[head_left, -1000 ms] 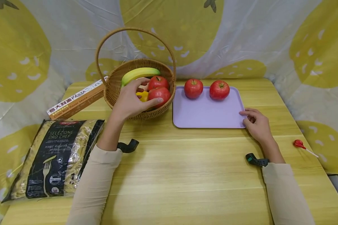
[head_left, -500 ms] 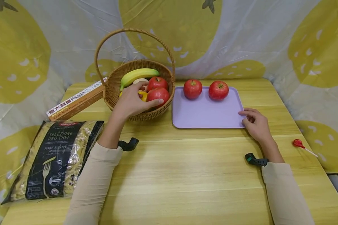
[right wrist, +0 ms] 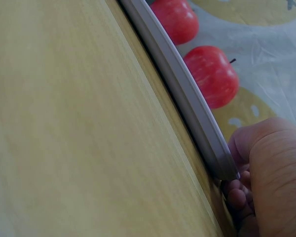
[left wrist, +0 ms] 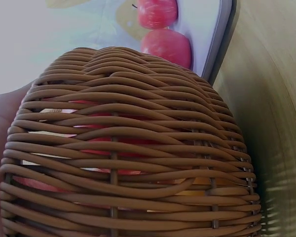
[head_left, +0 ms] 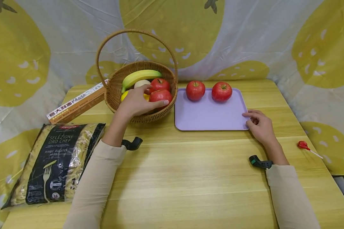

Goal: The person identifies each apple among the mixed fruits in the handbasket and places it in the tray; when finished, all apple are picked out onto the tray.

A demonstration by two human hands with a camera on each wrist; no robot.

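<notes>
My left hand [head_left: 136, 103] is curling around the near red apple [head_left: 160, 95] inside the basket [head_left: 114, 90], far left on the worktop; grip should be snug before lifting. My right hand [head_left: 259, 125], fingers loosely bent, is steadying the tray [head_left: 209, 116] corner.

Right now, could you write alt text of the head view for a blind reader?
A left hand grips a red apple in a wicker basket; the right hand touches a lilac tray holding two apples.
</notes>
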